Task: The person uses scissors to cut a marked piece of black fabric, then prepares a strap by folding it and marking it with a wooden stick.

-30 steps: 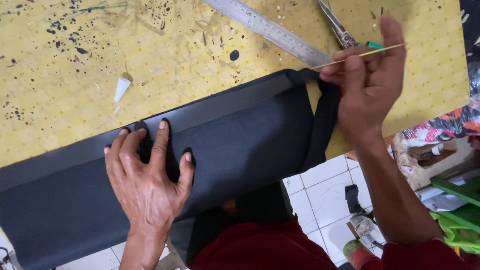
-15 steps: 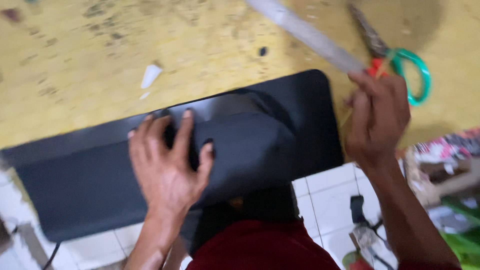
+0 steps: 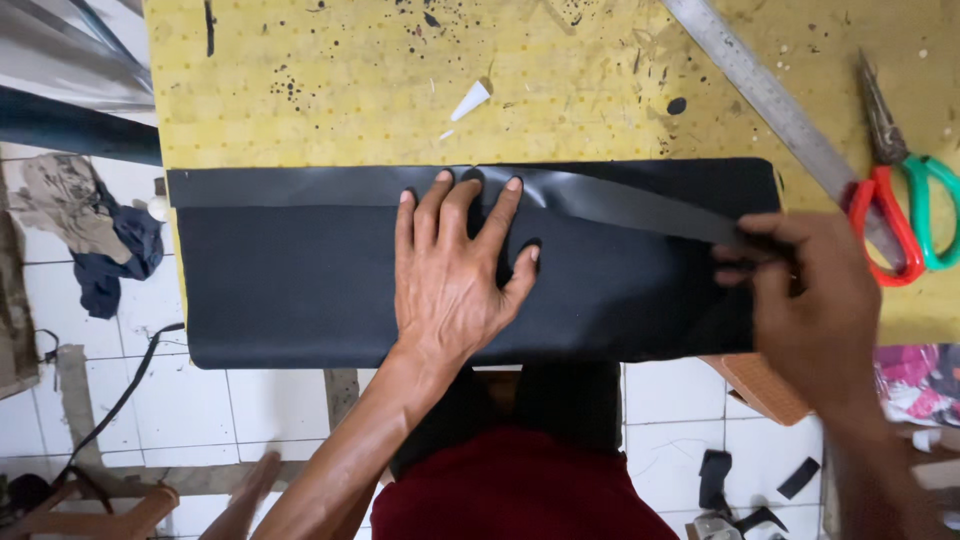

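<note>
Left hand (image 3: 452, 280): palm down, fingers (image 3: 500, 212) spread wide and pressed flat, forearm stretched forward from lower left.
Right hand (image 3: 815, 300): back upward, fingers (image 3: 745, 250) curled inward in a pinch, forearm coming in from lower right.

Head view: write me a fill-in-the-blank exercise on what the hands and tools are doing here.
1. The left hand presses flat on the ____ sheet.
2. The right hand pinches a glossy black ____ that lies along the sheet's top edge.
3. The scissors have one red handle and one ____ handle.
4. The metal ruler lies on the ____ tabletop.

Missing words: black; strip; green; yellow
</note>
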